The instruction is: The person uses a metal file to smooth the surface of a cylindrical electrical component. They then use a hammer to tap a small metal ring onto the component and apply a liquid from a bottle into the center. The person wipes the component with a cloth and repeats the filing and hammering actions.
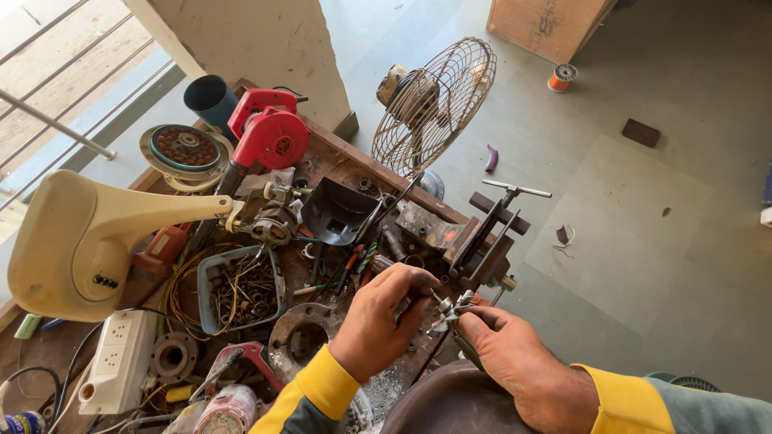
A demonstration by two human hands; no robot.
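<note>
hands over cluttered workbench [338,161] | left hand [378,325] – right hand [511,358] – fingers pinching small metal part [449,312]

Too small to identify: metal part [447,312] pinched between both grips. Cut off at bottom edge: dark round casing [450,406], pink canister [225,411]. Blurred: tangled scraps in tray [240,291].

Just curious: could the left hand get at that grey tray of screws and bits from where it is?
Probably yes: the grey tray sits open-topped just left of the left hand, nothing standing between, though that hand is busy on a small metal part.
</note>
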